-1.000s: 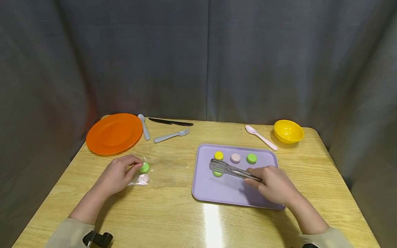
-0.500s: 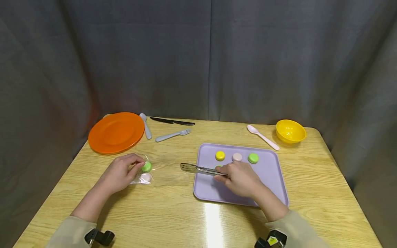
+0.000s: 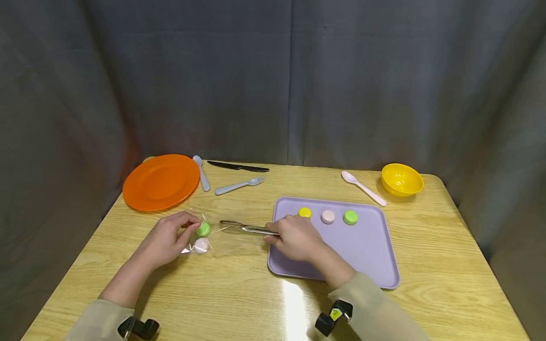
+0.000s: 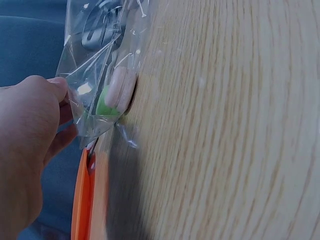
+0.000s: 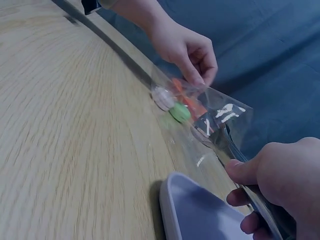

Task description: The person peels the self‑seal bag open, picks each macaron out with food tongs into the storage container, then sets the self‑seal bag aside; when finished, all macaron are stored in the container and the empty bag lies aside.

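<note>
In the head view the left hand (image 3: 164, 239) pinches the clear plastic bag (image 3: 197, 237) left of the lilac rectangular tray (image 3: 367, 246), the right hand (image 3: 294, 237) grips metal tongs (image 3: 245, 228) pointing at it; the left wrist view shows the pinch, the right wrist view the grip.

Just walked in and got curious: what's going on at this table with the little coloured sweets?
A person sits at a wooden table. Their left hand pinches a clear plastic bag holding a green and a pink macaron. Their right hand grips metal tongs, the tips reaching toward the bag's open side. Three more macarons, yellow, pink and green, sit on the purple tray.
</note>
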### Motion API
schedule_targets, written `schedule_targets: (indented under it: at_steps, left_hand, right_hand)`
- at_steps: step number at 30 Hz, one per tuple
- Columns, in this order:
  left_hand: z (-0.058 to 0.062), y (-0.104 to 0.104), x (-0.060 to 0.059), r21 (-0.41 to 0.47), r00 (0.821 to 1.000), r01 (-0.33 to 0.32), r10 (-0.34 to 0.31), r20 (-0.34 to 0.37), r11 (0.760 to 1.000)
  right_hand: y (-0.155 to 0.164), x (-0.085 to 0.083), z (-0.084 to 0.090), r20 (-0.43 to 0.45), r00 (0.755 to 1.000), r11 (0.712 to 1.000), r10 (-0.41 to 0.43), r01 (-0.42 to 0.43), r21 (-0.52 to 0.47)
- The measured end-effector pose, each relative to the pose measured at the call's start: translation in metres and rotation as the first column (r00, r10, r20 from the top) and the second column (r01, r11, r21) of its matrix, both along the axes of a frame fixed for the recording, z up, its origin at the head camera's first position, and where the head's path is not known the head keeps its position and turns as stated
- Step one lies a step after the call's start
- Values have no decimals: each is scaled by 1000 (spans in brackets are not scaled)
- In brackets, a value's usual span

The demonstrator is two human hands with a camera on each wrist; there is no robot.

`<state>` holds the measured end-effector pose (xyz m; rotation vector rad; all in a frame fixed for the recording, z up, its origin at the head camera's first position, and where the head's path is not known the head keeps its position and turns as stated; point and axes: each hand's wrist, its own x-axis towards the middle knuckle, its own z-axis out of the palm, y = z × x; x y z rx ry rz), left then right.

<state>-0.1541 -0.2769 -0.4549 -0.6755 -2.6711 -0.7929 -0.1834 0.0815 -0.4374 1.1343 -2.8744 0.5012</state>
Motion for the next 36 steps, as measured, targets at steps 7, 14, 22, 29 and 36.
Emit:
schedule_targets:
  at_steps: [7, 14, 22, 29, 36]
  left_hand:
    - [-2, 2, -1, -2, 1000, 8, -8, -26, 1000]
    - [-2, 5, -1, 12, 998, 12, -12, -54, 1000]
    - [-2, 5, -3, 32, 998, 25, -23, -60, 999]
    - [-4, 5, -3, 59, 999, 40, -38, -36, 997]
    - [-3, 5, -1, 60, 1000, 14, -14, -5, 998]
  right_hand:
    - [-18, -3, -2, -10, 1000, 999, 28, -27, 42]
    - [-31, -4, -4, 0, 1000, 998, 18, -18, 55]
    - [-39, -5, -5, 52, 998, 999, 32, -34, 31]
    - [-47, -5, -5, 19, 999, 995, 43, -45, 86]
    - [-52, -3, -8, -5, 999, 997, 33, -33, 69]
